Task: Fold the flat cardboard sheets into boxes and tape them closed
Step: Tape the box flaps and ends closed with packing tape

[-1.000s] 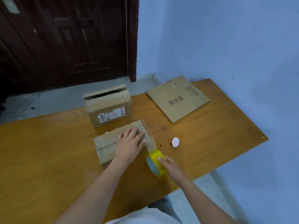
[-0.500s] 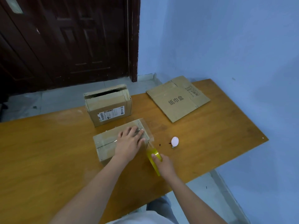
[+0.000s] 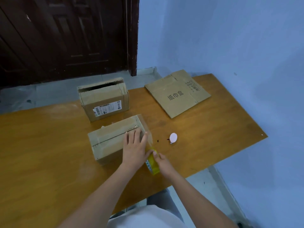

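both hands (image 3: 134,149) nearer (tape roll (image 3: 153,163) turned), box (image 3: 107,140) unmoved

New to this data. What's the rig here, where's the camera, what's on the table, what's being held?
There is no robot. A person works with two bare hands, and the single wide-angle camera sits on their head, looking forward and down, so both forearms enter from the bottom of the picture.

The left hand lies flat, fingers straight, on top of the small closed brown cardboard box, pressing it down. The right hand has its grip on the yellow roll of clear tape, and a clear strip runs from the roll up over the box's right end.

Also on the orange-brown wooden table: a larger brown cardboard box with a white shipping label whose top is partly open, a flat unfolded cardboard sheet with printed characters at the far right, and a small white oval object I cannot identify.
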The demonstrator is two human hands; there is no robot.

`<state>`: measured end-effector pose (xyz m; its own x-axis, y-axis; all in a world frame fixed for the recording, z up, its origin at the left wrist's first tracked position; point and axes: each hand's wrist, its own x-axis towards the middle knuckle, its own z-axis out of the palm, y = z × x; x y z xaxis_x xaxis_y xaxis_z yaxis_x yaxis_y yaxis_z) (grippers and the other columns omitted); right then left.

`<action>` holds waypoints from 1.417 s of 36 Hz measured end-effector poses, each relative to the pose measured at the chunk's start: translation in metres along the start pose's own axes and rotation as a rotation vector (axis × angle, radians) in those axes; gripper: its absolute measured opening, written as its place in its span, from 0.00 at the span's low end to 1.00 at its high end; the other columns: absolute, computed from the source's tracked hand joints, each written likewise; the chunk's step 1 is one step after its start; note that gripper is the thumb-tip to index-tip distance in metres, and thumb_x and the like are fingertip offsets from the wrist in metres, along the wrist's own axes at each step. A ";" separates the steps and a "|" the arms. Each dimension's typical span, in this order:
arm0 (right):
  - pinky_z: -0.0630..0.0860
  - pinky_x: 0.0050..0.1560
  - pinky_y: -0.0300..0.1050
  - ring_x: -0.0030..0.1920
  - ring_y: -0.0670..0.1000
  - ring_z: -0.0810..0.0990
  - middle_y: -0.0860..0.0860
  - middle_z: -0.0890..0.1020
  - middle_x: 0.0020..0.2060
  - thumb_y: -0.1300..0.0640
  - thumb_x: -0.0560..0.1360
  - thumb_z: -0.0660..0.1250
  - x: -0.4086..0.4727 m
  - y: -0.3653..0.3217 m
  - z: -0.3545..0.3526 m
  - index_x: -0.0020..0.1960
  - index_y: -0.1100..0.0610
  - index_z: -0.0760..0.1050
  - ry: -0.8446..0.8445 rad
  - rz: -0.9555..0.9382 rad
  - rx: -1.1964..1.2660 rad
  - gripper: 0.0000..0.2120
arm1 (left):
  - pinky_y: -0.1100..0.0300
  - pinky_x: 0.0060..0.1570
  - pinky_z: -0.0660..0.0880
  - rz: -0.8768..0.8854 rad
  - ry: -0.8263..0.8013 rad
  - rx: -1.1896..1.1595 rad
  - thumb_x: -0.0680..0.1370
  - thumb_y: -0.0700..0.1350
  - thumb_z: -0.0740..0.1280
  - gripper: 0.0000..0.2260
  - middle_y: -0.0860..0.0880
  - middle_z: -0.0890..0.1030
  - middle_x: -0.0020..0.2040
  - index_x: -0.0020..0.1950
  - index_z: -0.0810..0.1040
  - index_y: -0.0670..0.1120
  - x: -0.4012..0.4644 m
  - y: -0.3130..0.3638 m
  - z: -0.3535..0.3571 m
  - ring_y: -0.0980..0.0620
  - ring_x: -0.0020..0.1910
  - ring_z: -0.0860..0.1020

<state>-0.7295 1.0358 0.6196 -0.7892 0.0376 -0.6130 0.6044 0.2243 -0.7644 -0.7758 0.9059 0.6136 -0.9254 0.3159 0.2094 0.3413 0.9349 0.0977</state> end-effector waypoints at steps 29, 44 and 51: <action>0.63 0.67 0.52 0.70 0.61 0.58 0.59 0.56 0.72 0.56 0.78 0.60 0.117 -0.003 -0.093 0.74 0.55 0.57 0.288 0.064 -0.854 0.26 | 0.45 0.66 0.59 -0.014 0.017 0.085 0.69 0.68 0.63 0.33 0.44 0.73 0.64 0.65 0.73 0.47 0.001 -0.004 0.010 0.43 0.66 0.65; 0.65 0.22 0.32 0.21 0.40 0.71 0.53 0.76 0.35 0.57 0.77 0.65 0.067 -0.041 -0.073 0.44 0.57 0.70 0.157 -0.102 0.201 0.06 | 0.45 0.65 0.60 -0.007 0.062 0.059 0.69 0.67 0.67 0.33 0.43 0.74 0.62 0.64 0.73 0.46 0.001 -0.004 0.011 0.42 0.65 0.67; 0.69 0.26 0.31 0.24 0.40 0.72 0.53 0.77 0.37 0.61 0.78 0.62 0.036 -0.050 -0.054 0.46 0.55 0.75 0.092 -0.236 0.143 0.05 | 0.45 0.64 0.60 -0.009 0.048 0.022 0.67 0.66 0.68 0.33 0.43 0.75 0.62 0.64 0.75 0.45 0.002 -0.004 0.009 0.42 0.64 0.67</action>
<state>-0.7940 1.0788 0.6460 -0.9126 0.0900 -0.3988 0.4066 0.0982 -0.9083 -0.7807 0.9044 0.6045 -0.9191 0.3003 0.2552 0.3293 0.9410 0.0787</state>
